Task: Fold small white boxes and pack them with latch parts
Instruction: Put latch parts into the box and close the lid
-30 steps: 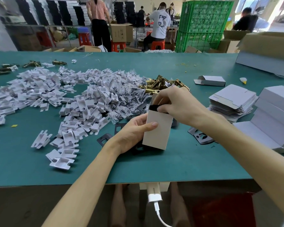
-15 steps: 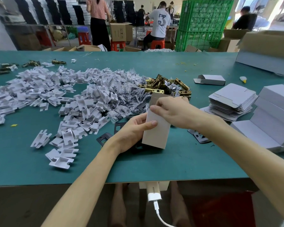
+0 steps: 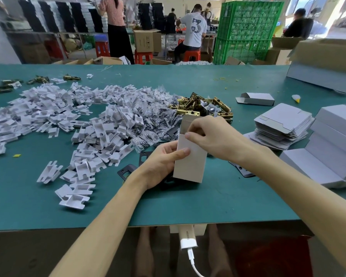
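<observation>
A small white box (image 3: 190, 162) stands upright on the green table (image 3: 208, 204), its top flap raised behind. My left hand (image 3: 160, 162) grips its left side, thumb across the front. At the box's open top, my right hand (image 3: 210, 136) has its fingers curled on the side flap. A pile of brass latch parts (image 3: 200, 106) lies just behind the box. Black plates (image 3: 126, 170) lie flat beside my left wrist.
Several white plastic inserts (image 3: 84, 136) and small clear bags (image 3: 158, 114) cover the left half of the table. Flat box blanks (image 3: 284, 122) are stacked at right, next to finished white boxes (image 3: 332, 146). One folded box (image 3: 256, 98) lies farther back. People work beyond the table.
A black part that my right hand was pushing into the box top is out of sight. My right hand has shifted to the flaps at the opening. The box stays upright.
</observation>
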